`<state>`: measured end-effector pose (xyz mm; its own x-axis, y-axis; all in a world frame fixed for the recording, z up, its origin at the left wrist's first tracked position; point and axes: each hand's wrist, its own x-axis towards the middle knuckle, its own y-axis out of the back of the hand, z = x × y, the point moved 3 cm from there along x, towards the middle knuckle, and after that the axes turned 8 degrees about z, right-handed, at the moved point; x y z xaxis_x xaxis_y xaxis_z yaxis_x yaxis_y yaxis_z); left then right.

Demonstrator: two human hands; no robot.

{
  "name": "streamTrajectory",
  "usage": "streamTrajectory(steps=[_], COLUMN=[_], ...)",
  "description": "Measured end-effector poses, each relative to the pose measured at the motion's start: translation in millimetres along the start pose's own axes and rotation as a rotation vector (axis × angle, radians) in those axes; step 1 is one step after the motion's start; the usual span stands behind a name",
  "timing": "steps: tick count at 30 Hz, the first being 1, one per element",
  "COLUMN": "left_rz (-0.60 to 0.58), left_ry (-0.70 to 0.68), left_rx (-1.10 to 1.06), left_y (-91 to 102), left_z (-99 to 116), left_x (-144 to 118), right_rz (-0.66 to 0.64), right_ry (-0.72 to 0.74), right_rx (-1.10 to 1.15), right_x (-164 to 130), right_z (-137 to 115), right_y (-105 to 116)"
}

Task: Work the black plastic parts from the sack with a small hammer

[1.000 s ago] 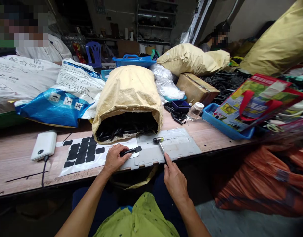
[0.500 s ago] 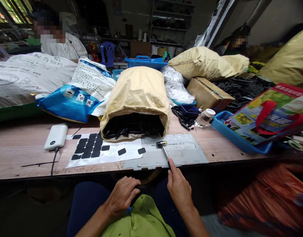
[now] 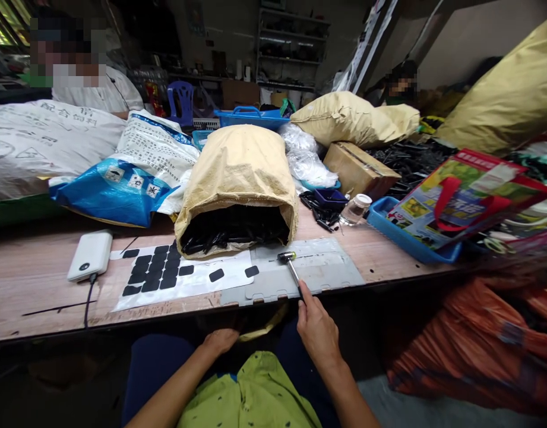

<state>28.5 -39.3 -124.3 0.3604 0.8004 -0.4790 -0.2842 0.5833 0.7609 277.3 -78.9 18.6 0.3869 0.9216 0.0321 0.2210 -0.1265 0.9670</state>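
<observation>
My right hand (image 3: 316, 326) is closed around the black handle of a small hammer (image 3: 293, 270). The hammer's head, black with a yellowish end, rests on or just above a grey plate (image 3: 318, 267) at the table's front edge. Below that edge, by my lap, is my left hand (image 3: 222, 340); its fingers are lost in shadow. Beside it runs a yellowish strip (image 3: 266, 327), and I cannot tell whether they touch. Left of the plate lies a white sheet (image 3: 197, 291) bearing several black rounded patches (image 3: 152, 268). Behind, a tan sack (image 3: 240, 166) gapes toward me, with black slender pieces (image 3: 215, 241) inside.
A white power bank (image 3: 91, 255) with a cable lies at left. To the right are a clear jar (image 3: 356, 209), a cardboard box (image 3: 357, 169) and a blue tray (image 3: 413, 244) holding a printed bag. Filled sacks line the back. Two people sit beyond the table.
My left hand has moved down and forward, under the table's edge, and its fingers have gone out of sight. My right hand still grips the hammer. The view has shifted slightly to the right.
</observation>
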Motion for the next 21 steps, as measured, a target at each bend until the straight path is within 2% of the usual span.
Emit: streamTrajectory(steps=[3, 9, 12, 16, 21], left_rz=[-0.061, -0.007, 0.013, 0.011, 0.018], left_ry=[-0.051, -0.287, -0.354, -0.373, -0.315], left_rx=[0.002, 0.211, 0.202, 0.226, 0.245], left_y=[-7.3, -34.5, -44.0, -38.3, -26.4], left_z=[-4.0, -15.4, -29.1, -31.7, -5.0], left_x=[-16.2, -37.4, -42.3, -46.2, -46.7], right_rz=[0.014, 0.022, 0.02, 0.019, 0.027], right_ry=[0.01, 0.008, 0.013, 0.011, 0.003], right_rx=[0.007, 0.003, 0.002, 0.003, 0.007], right_x=[-0.1, -0.5, -0.1, 0.3, 0.1], right_z=[1.2, 2.2, 1.6, 1.3, 0.5], right_y=[-2.1, -3.0, -2.3, -2.7, -2.3])
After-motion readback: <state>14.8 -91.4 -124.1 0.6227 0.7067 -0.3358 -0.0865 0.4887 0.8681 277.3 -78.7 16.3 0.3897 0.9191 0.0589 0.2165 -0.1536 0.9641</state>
